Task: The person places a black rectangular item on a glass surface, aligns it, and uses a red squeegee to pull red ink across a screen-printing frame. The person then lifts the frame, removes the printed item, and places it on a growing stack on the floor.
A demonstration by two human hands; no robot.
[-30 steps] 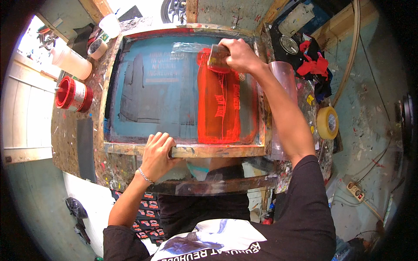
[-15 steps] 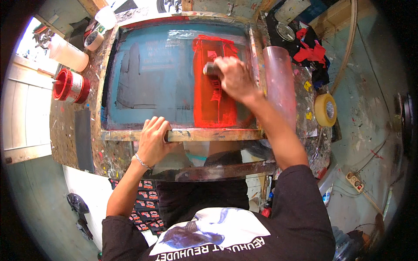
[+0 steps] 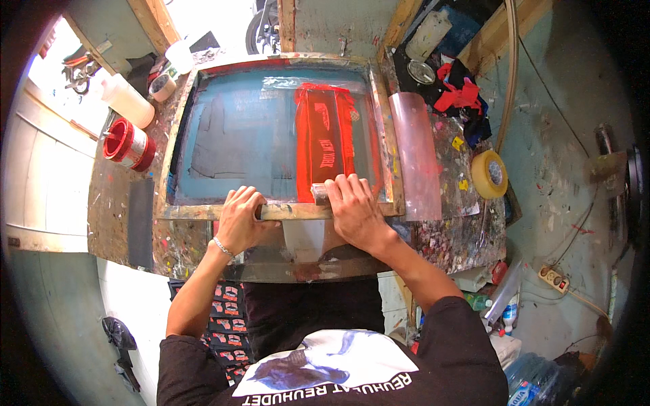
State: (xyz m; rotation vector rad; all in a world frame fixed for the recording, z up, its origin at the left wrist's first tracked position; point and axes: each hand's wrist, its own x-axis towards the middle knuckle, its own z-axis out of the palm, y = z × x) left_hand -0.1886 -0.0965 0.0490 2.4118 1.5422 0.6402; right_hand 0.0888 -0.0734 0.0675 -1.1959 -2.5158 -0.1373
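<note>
Two hands [image 3: 242, 218] [image 3: 357, 213]: right holds one squeegee [image 3: 319, 193], left one frame [image 3: 301, 212].

Daylight blown out at top and upper left; fisheye bend, black corners.

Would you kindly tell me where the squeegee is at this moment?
In the head view, the squeegee is in the right hand, on the right half of the screen, at the near end of the red ink, by the wooden frame.

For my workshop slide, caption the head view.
Left hand on paint-stained wooden frame; right hand holding small greyish squeegee at near end of bright red ink strip.
</note>
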